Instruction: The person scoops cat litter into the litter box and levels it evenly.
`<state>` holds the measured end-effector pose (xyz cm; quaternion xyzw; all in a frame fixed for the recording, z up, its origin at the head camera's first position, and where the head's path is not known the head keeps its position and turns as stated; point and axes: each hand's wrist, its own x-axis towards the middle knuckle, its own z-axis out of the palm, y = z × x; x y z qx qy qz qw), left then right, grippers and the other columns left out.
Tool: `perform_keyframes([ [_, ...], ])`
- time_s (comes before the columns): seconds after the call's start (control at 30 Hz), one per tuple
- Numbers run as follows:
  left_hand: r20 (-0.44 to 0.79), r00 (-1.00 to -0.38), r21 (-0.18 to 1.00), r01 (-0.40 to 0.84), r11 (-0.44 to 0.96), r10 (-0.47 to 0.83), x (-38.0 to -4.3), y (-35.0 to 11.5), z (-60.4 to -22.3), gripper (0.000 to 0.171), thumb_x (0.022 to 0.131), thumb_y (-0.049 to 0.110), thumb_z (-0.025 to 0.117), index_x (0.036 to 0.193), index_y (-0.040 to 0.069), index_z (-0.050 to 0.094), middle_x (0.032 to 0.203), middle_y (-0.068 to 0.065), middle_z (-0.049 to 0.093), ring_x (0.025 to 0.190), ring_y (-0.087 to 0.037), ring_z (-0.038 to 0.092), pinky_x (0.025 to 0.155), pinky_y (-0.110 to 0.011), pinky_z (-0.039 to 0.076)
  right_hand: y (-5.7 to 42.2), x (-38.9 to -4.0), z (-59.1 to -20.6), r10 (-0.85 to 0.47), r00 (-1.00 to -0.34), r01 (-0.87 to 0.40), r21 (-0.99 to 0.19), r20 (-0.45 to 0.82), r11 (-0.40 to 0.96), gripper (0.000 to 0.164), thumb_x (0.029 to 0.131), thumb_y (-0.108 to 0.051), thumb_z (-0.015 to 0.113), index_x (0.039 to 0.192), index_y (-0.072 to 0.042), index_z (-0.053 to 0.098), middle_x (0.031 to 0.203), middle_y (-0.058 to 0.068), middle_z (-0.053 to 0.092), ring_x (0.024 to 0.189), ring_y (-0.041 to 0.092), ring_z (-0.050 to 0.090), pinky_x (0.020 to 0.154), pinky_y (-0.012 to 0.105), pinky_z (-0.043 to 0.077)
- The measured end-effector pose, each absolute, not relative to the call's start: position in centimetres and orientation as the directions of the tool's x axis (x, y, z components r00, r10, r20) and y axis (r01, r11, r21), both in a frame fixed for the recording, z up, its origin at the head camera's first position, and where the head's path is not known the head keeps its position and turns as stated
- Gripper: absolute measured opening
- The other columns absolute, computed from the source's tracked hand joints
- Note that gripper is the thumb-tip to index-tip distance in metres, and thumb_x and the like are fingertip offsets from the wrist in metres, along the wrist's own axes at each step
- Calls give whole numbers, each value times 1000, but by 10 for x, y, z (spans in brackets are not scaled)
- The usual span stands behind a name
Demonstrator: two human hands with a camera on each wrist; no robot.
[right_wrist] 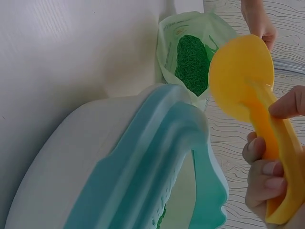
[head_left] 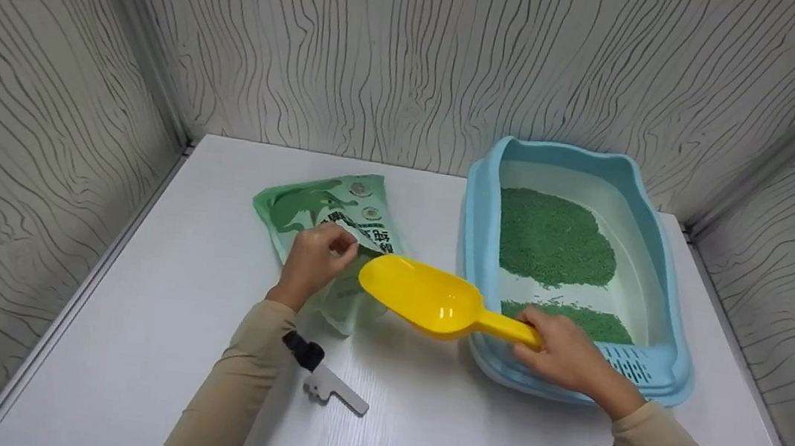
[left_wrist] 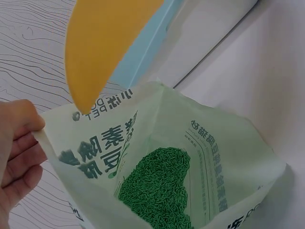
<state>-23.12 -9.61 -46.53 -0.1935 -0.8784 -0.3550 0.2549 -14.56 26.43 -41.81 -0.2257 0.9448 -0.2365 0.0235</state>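
My left hand pinches the upper edge of a green bag of cat litter. In the left wrist view the bag's mouth gapes, and green litter pellets show inside. With my right hand I grip the handle of a yellow scoop. Its bowl hangs above the table between bag and litter box, the tip near the bag's mouth. No litter shows in the bowl. The light-blue litter box stands at the right, under my right hand, with green pellets in two patches on its floor.
A small grey-white saw-edged tool lies on the white table, close to my left wrist. Wood-patterned panels wall the table at the back and both sides. The box's slotted front step faces me.
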Motion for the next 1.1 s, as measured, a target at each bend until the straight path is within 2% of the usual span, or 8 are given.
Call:
perform_keyframes([
  [0.33, 600, -784, 514, 530, 675, 158, -232, -96, -466, 3, 82, 6, 70, 80, 3, 69, 76, -9, 71, 68, -17, 68, 65, -28, 60, 242, -149, -422, -441, -896, -378, -443, -44, 813, 19, 84, -15, 61, 100, -5, 63, 74, 2, 60, 62, 7, 44, 57, 19, 37],
  [0.73, 608, -776, 509, 544, 667, 169, -232, -97, -467, 3, 81, 5, 70, 80, 3, 69, 76, -10, 70, 67, -17, 68, 63, -27, 59, 212, -150, -428, -458, -888, -394, -437, -45, 808, 21, 86, -13, 62, 103, -1, 64, 75, 4, 61, 64, 9, 45, 57, 23, 39],
  [0.9, 625, -762, 493, 555, 670, 171, -232, -97, -468, 3, 81, 5, 71, 79, 4, 69, 75, -10, 70, 65, -17, 68, 62, -27, 59, 202, -150, -431, -415, -908, -347, -446, -61, 825, 24, 88, -11, 61, 108, 1, 64, 82, 8, 66, 68, 12, 50, 62, 28, 46],
  [1.1, 624, -762, 494, 555, 669, 172, -232, -97, -468, 2, 80, 4, 70, 78, 4, 69, 74, -9, 70, 65, -17, 68, 62, -27, 58, 192, -152, -435, -349, -935, -289, -438, -62, 851, 19, 89, -11, 62, 104, 1, 64, 80, 10, 65, 66, 14, 50, 64, 32, 48],
])
